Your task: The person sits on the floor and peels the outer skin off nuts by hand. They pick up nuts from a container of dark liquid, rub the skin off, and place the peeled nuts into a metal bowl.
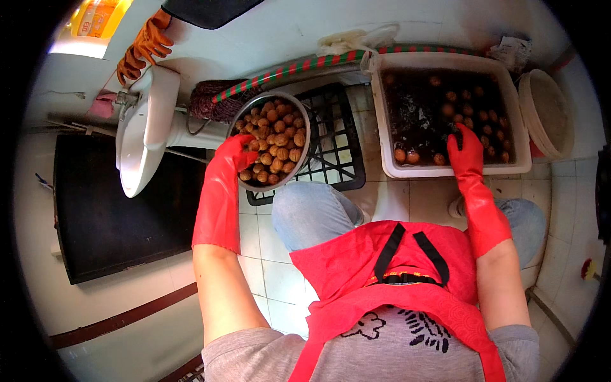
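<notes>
My left hand (235,155), in a long red rubber glove, rests at the left rim of a round metal bowl (305,164). Its fingers are spread over walnuts (281,139) heaped inside, and I see nothing gripped in it. My right hand (465,152), gloved the same way, reaches over the near side of a white plastic tub (453,171). Dark water (420,136) fills this tub, and several walnuts (468,111) float or sit at the surface, mostly on the right. The right fingertips are at the water; whether they hold a walnut is hard to see.
Under the bowl is a black plastic crate (341,160). A white pedestal sink (148,129) stands left, with orange gloves (145,45) above. A green-and-red striped tube (296,69) runs behind. A pale bucket (546,114) leans right of the tub. A dark panel (124,215) lies left.
</notes>
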The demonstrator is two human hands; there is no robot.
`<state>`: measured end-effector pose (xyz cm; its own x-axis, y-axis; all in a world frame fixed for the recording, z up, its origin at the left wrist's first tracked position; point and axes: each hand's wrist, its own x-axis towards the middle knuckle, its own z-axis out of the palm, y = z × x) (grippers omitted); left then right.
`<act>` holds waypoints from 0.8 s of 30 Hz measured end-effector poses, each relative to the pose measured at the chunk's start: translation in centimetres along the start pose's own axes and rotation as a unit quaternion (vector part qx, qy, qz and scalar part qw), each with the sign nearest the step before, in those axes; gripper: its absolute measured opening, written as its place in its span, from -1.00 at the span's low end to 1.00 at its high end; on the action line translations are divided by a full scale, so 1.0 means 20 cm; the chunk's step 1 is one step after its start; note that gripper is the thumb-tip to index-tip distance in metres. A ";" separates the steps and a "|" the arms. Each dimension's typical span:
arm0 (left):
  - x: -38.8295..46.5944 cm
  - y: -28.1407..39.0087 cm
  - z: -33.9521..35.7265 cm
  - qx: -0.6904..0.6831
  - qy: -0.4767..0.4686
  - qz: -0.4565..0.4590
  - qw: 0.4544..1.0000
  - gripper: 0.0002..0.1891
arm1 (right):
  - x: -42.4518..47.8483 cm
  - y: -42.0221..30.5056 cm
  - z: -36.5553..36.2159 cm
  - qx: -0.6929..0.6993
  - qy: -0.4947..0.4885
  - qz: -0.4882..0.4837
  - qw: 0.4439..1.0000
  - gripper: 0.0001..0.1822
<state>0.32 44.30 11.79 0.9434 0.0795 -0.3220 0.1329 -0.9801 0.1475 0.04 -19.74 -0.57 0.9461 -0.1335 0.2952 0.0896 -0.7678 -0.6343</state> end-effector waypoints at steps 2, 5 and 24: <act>0.01 0.05 -0.04 -0.031 -0.008 -0.028 0.999 -0.27 | 0.00 -0.01 0.00 -0.008 -0.003 0.002 1.000 -0.53; 0.03 0.14 -0.15 -0.012 0.007 -0.022 1.000 -0.27 | -0.01 0.01 0.00 -0.010 0.002 -0.002 1.000 -0.52; 0.30 2.03 0.71 0.139 -0.205 0.394 0.885 -0.26 | 0.00 0.01 -0.02 -0.043 0.015 0.021 0.999 -0.49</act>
<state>7.00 2.40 2.60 0.5129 -0.6658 -0.5418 -0.6518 -0.7128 0.2589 0.06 -20.18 -0.49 0.9387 -0.1848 0.2911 0.0215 -0.8114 -0.5842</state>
